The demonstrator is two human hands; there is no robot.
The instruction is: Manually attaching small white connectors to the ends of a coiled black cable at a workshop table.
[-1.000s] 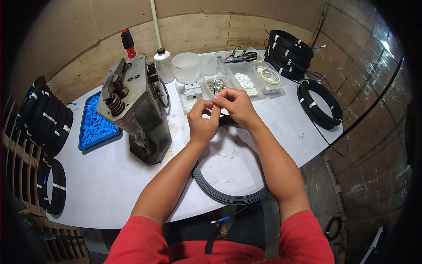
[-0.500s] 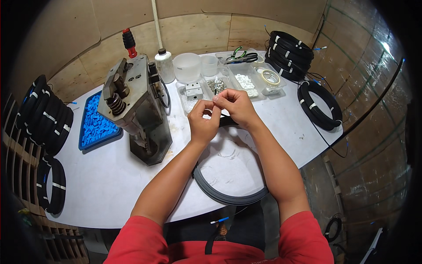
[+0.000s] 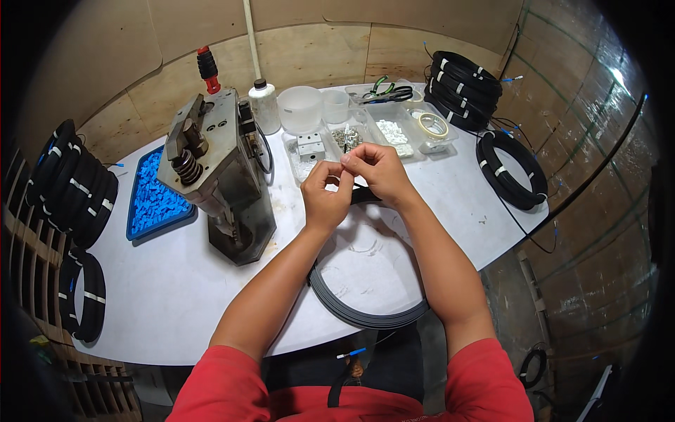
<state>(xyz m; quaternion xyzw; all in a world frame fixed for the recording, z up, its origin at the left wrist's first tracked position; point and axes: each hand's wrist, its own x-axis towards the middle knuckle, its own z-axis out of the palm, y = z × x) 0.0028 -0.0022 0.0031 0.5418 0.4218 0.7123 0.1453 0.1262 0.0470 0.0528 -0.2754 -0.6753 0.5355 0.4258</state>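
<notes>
Two hands meet over the middle of the white round surface (image 3: pixel 176 295) in the head view, and what they pinch between them is too small to make out. Your left hand (image 3: pixel 325 197) and your right hand (image 3: pixel 380 172) almost touch at the fingertips. On each, the fingers (image 3: pixel 346 158) are drawn nearly closed, thumb against forefinger, around a tiny pale item; whether it is a separate part or the end of a cable cannot be told.

Under your forearms lies a grey cable coil (image 3: pixel 365 316), flat on the surface, partly hidden by both arms and wrists. A short dark stretch of it shows just below your right hand.

To the left of your hands stands a grey metal press (image 3: pixel 218 169) with a spring and a red-tipped handle, close to your left hand. Beyond it lies a blue tray (image 3: pixel 158 200) filled with small blue pieces.

Behind your hands are clear plastic trays (image 3: pixel 365 133) of small metal and white parts, a roll of tape (image 3: pixel 430 125), a white bottle (image 3: pixel 264 105) and a translucent tub (image 3: pixel 300 107).

Black cable coils (image 3: pixel 464 81) are stacked at the far right, with another (image 3: pixel 510 169) near the right edge. More coils (image 3: pixel 70 183) hang at the left, bent by the lens and partly cut off.
</notes>
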